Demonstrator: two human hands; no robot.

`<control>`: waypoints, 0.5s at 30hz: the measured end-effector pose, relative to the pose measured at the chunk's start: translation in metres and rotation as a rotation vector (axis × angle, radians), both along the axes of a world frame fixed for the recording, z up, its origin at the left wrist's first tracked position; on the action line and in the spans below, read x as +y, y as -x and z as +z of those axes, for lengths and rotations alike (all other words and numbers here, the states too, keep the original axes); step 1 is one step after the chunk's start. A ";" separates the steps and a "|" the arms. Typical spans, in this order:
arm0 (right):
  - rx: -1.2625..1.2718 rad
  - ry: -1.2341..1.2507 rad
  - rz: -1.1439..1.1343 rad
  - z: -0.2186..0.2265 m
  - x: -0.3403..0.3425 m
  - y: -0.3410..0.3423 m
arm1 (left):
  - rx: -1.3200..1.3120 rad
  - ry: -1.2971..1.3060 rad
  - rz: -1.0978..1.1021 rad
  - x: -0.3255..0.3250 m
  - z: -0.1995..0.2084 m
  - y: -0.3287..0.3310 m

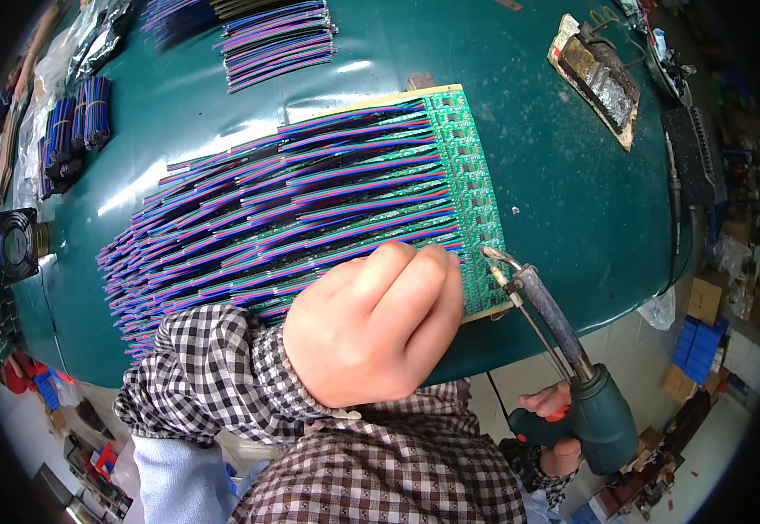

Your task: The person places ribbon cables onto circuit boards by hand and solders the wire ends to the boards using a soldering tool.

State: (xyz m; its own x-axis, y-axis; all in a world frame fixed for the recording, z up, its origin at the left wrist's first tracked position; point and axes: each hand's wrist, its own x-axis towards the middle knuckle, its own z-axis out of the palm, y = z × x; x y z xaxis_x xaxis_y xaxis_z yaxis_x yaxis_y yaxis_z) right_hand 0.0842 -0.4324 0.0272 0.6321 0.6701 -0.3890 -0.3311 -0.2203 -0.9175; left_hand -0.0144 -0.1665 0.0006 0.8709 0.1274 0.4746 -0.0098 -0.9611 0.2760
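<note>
One view running: head cam, left of the fisheye pair. It's sitting on the wearer's head, facing steeply down over the checked garment (380, 472) at the table (572, 218). Left hand (375, 327) is showing large, fairly close to the lens. Wide lens is taking in floor (615, 349) along the near side, bending table edges, blackening the corners.
</note>
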 end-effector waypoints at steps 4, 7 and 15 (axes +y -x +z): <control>-0.006 -0.004 -0.018 -0.005 -0.002 0.003 | 0.003 -0.006 0.007 0.000 0.001 0.001; -0.046 0.040 0.013 -0.005 -0.002 0.002 | -0.019 -0.025 0.016 -0.001 -0.001 0.000; -0.062 0.010 0.015 -0.010 -0.006 0.004 | -0.025 -0.005 0.028 -0.003 -0.001 -0.001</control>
